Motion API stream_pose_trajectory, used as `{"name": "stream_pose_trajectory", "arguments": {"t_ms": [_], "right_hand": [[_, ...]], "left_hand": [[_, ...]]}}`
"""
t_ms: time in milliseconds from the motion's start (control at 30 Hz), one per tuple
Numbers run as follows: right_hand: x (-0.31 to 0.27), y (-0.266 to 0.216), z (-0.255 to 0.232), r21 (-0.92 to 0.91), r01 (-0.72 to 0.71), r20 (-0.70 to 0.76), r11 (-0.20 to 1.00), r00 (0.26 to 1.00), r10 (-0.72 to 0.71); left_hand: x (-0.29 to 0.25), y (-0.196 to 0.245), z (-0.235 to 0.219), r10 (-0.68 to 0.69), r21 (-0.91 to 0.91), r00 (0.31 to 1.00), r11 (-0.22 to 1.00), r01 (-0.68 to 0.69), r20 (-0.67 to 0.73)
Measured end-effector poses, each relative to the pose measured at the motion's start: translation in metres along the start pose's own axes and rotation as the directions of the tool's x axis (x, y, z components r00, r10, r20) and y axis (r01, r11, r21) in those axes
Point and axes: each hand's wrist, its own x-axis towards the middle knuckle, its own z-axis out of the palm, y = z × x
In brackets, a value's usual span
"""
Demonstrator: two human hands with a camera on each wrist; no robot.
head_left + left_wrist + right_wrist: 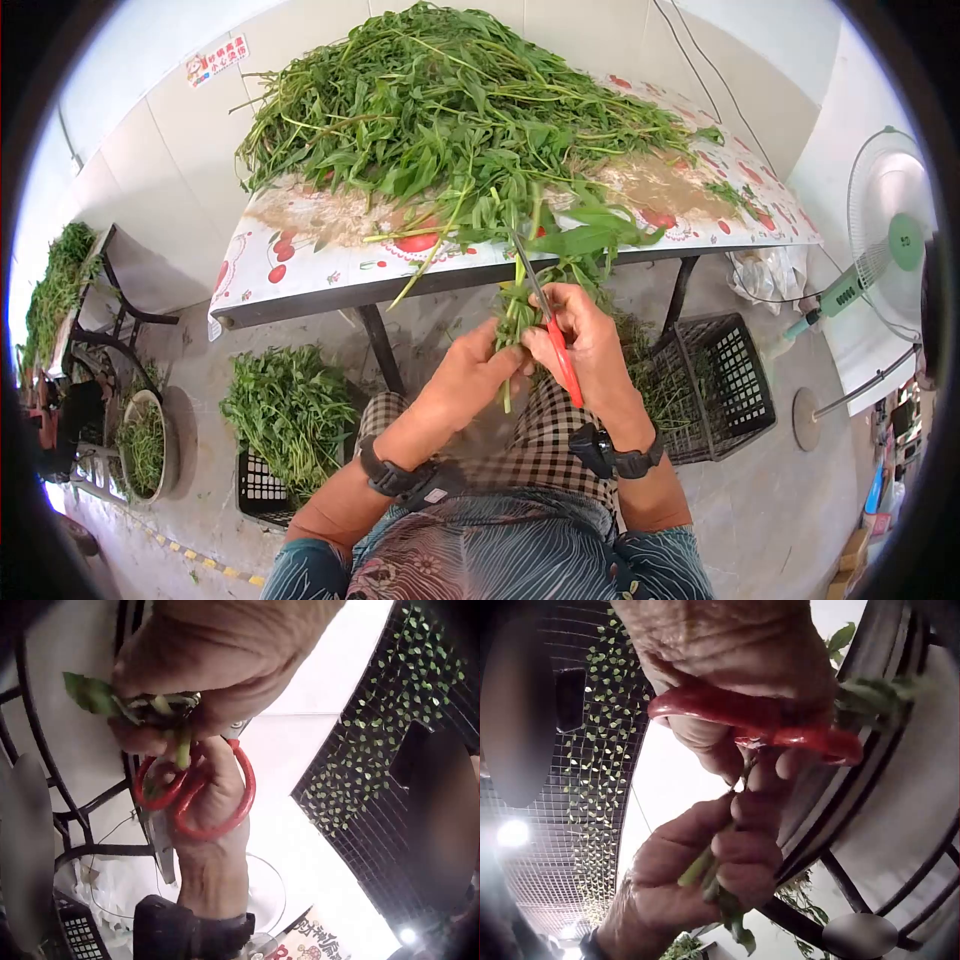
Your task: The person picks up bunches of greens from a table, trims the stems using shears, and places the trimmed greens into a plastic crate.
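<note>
My left hand [452, 378] grips a small bunch of leafy green stems [514, 322] above my lap, near the table's front edge. Red-handled scissors [562, 362] are in my right hand [592, 345], their blades pointing toward the table beside the bunch. Fingertips of both hands come close together at the stems. In the left wrist view, cut-looking stem ends [182, 750] stick out of the left fist, with the red finger loops [225, 825] behind. The right wrist view shows the stems [705, 874] between the left fingers, below the scissors' handles [705, 705].
A large heap of greens [430, 110] covers much of the table with its fruit-print cloth [290, 290]. Below stand a crate of greens [285, 420] at left and a black crate [735, 385] at right. A fan [890, 235] stands right; a round tub [148, 450] sits far left.
</note>
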Motion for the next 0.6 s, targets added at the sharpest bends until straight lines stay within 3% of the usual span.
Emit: {"name": "stream_pose_trajectory", "arguments": {"t_ms": [100,200,300,367,433,533,600], "right_hand": [[-0.005,0.006,-0.001,-0.011,0.070,-0.039,0.997,0.997,-0.071],[-0.013,0.005,-0.009,0.047,0.088,-0.181,0.995,0.980,-0.078],[-0.015,0.006,-0.025,0.151,0.154,-0.307,0.976,0.946,-0.101],[-0.014,0.002,-0.032,0.198,0.191,-0.368,0.962,0.923,-0.108],[-0.013,-0.003,-0.030,0.203,0.148,-0.367,0.968,0.928,-0.065],[-0.012,-0.004,-0.022,0.152,0.103,-0.311,0.983,0.949,-0.052],[-0.011,0.000,-0.014,0.190,0.064,-0.245,0.980,0.969,-0.016]], "left_hand": [[-0.002,-0.004,-0.007,0.053,0.077,0.998,0.996,-0.055,0.026],[-0.013,0.013,-0.013,-0.063,0.043,0.998,0.997,0.063,0.011],[-0.026,0.040,-0.015,0.047,0.121,0.981,0.992,-0.025,-0.188],[-0.028,0.055,-0.029,0.224,0.026,0.902,0.973,-0.230,-0.369],[-0.028,0.060,-0.057,0.274,-0.231,0.839,0.880,-0.416,-0.469],[-0.025,0.060,-0.071,0.222,-0.313,0.782,0.826,-0.469,-0.583],[-0.025,0.051,-0.065,0.157,-0.239,0.790,0.903,-0.358,-0.592]]}}
